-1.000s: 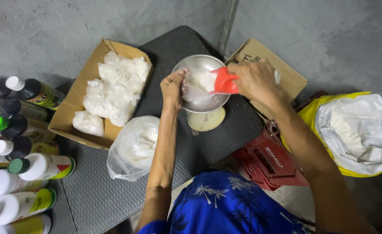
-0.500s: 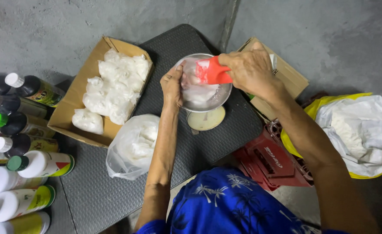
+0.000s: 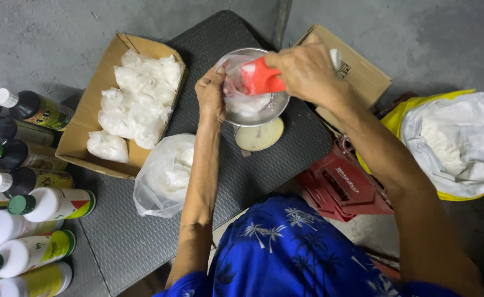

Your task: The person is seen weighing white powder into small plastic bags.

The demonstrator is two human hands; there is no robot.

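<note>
A small clear plastic bag [image 3: 241, 93] is standing open-mouthed inside a round metal bowl [image 3: 275, 107], partly filled with white powder that is pooling at its bottom. A red scoop [image 3: 259, 80] is tilting mouth-down into the bag's opening, just above the powder. The bowl is sitting on what looks like a small scale with a pale round dial [image 3: 259, 135], on the dark table.

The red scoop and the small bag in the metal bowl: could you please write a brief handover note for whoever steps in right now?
Left hand: holds the small clear bag open in the metal bowl.
Right hand: grips the red scoop, tipped into the bag.
Done: filled white bags lie in the cardboard box.
Left: this bag is part-filled and untied; white powder remains in the yellow-rimmed sack.
</note>
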